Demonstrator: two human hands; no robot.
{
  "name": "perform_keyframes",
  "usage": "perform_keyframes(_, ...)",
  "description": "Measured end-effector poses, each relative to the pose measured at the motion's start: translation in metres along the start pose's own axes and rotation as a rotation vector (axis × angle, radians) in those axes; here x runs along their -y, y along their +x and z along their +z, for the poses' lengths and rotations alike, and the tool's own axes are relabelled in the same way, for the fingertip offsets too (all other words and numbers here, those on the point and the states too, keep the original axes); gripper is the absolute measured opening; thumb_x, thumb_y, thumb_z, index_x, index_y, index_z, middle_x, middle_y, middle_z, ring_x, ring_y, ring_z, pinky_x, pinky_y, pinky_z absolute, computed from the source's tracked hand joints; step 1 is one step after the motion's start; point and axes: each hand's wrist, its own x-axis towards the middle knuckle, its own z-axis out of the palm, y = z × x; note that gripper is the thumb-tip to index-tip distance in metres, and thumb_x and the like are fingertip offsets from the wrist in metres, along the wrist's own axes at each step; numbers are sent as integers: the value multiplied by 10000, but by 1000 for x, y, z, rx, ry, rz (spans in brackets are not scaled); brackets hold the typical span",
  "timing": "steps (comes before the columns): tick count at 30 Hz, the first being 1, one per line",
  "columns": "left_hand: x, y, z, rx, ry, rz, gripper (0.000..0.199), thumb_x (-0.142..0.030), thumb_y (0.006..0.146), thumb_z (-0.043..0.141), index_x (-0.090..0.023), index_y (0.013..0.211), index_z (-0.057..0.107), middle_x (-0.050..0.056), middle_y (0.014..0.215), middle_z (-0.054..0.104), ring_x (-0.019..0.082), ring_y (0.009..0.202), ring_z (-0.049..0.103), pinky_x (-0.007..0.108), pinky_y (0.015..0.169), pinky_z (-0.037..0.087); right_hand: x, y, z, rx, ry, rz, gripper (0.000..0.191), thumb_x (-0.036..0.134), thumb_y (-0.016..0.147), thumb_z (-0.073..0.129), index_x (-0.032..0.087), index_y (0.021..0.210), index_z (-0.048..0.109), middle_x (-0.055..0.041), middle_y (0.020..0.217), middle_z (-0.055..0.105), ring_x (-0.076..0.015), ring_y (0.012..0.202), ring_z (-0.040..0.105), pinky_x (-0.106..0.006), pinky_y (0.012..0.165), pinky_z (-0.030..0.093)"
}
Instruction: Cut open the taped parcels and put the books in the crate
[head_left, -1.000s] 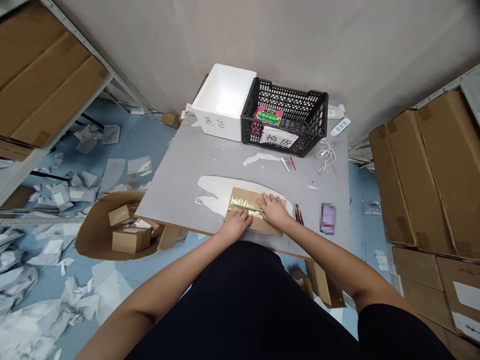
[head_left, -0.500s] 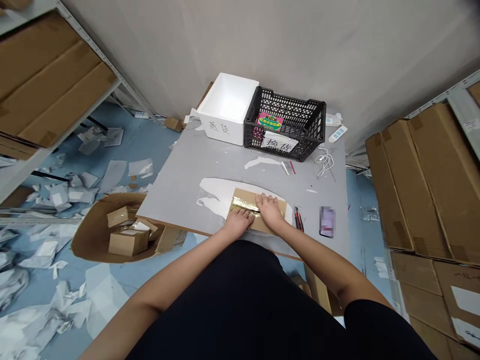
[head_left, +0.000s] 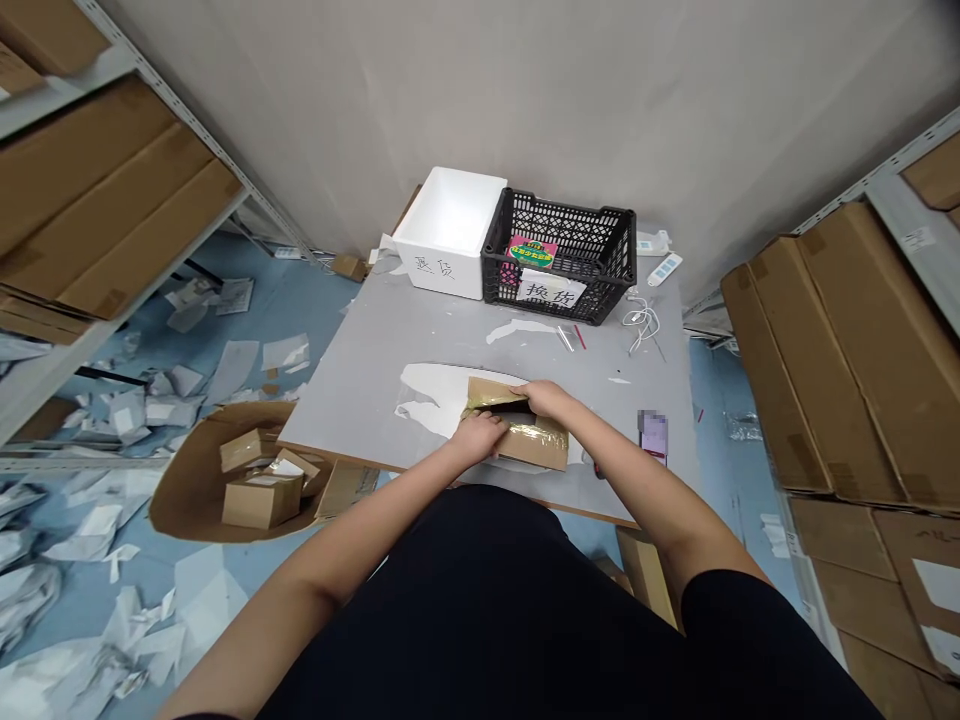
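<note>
Grey tabletop [head_left: 352,370], hands [head_left: 480,437] [head_left: 549,399] on carton [head_left: 536,447], inside indistinct

Shadow hides the inside of the small cardboard box [head_left: 534,446]. The right forearm [head_left: 637,482] covers most of a red tool [head_left: 598,469]. Pixelation blurs the phone [head_left: 654,435]; the left shelf's cartons [head_left: 105,210] run past the edge.
</note>
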Motion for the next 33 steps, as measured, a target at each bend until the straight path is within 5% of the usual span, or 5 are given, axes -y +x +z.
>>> perform_keyframes(3,2,4,-2,16,5,-8,654,-352,657,806,-193,1243,563,111,1130,654,278,1046,575,365,866,420,2,1,1,1,26,-17,500,185,868,515,308,1351,559,-76,1252,662,-261,1101,630,-302,878,448)
perform_keyframes(17,-4,-1,-11,2,72,-97,610,-435,614,835,-164,1084,556,136,1091,567,301,1016,530,409,843,380,-37,40,-32,125,318,40,266,294,847,631,193,1077,718,-31,1027,747,-174,822,658,-216,728,466)
perform_keyframes(22,-9,-11,-12,-84,120,-41,447,-417,718,772,-192,1021,532,96,997,598,288,975,545,460,912,326,-40,48,-31,136,325,41,248,279,841,635,190,1059,713,-27,1025,744,-165,838,649,-204,727,452)
perform_keyframes(28,-20,-24,-8,-92,109,0,83,-237,927,511,-180,978,541,94,897,633,248,873,582,385,752,371,-45,56,-30,137,317,42,256,271,844,618,184,1068,707,-28,992,745,-163,818,640,-204,703,442)
perform_keyframes(33,-25,-26,-1,-103,95,84,124,-145,943,438,-187,928,554,76,839,641,216,841,593,363,746,380,-48,59,-29,139,304,41,239,273,854,606,179,1048,708,-28,972,743,-155,788,636,-199,670,429)
